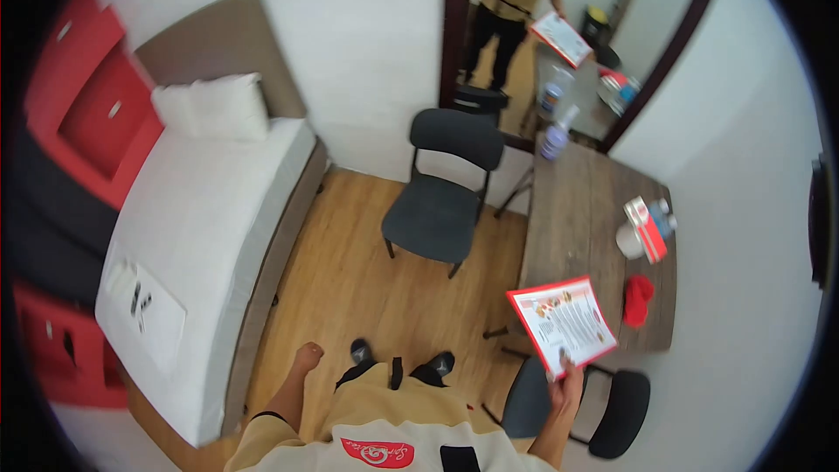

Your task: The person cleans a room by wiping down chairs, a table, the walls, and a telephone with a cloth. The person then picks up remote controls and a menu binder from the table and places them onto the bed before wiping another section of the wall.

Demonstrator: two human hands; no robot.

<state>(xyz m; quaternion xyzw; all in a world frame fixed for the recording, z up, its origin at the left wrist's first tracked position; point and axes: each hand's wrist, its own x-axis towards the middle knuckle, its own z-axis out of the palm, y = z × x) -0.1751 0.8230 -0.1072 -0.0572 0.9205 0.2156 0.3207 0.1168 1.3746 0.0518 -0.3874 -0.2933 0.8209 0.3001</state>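
Observation:
My right hand (568, 386) grips the lower edge of a red-bordered printed sheet (559, 322), tilted in front of the wooden table's near end. Small pictures and lines of text show on it, too small to read. My thumb lies over its face. My left hand (308, 357) hangs low over the floor between the bed and my feet, its fingers curled closed with nothing visible in them. Nearest to the sheet on the table (572, 210) is a red cloth-like item (638, 300).
A bed (201, 201) with a pillow (214, 107) and a white towel-like bundle stands left. One dark chair (433, 214) faces me; another chair (619, 411) is beside my right arm. A spray bottle (556, 135), a red-white box (645, 229) and a mirror (524, 52) are by the table.

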